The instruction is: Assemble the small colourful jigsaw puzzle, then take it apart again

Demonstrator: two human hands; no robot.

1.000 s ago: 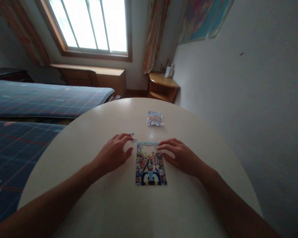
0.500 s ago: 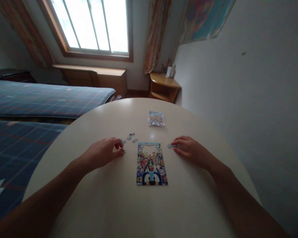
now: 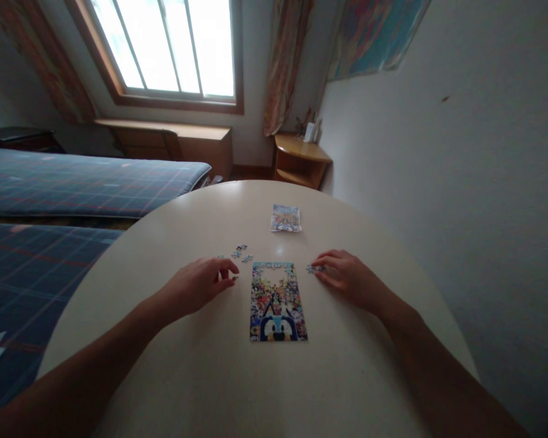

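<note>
Since the jigsaw (image 3: pixel 278 310) lies flat, well in from the far edge of the worktop (image 3: pixel 274 389), its gap's easy to see. Left hand (image 3: pixel 205 278) has fingers nearly together at one small piece (image 3: pixel 235 278), can't tell if it's pinched; right hand (image 3: pixel 344 277) curls loosely over side pieces (image 3: pixel 310 268), grip unclear. Loose pieces (image 3: pixel 240 250) are probably spread so they show.

The right hand (image 3: pixel 344 271) has left the puzzle's (image 3: pixel 278 304) right edge, touched a second ago, for the right pieces (image 3: pixel 310 268), now in view just beyond that edge. The left hand (image 3: pixel 203 281), farther left of the puzzle half a second ago, has come partway back toward it, a small piece (image 3: pixel 235 278) at its fingertips.
</note>
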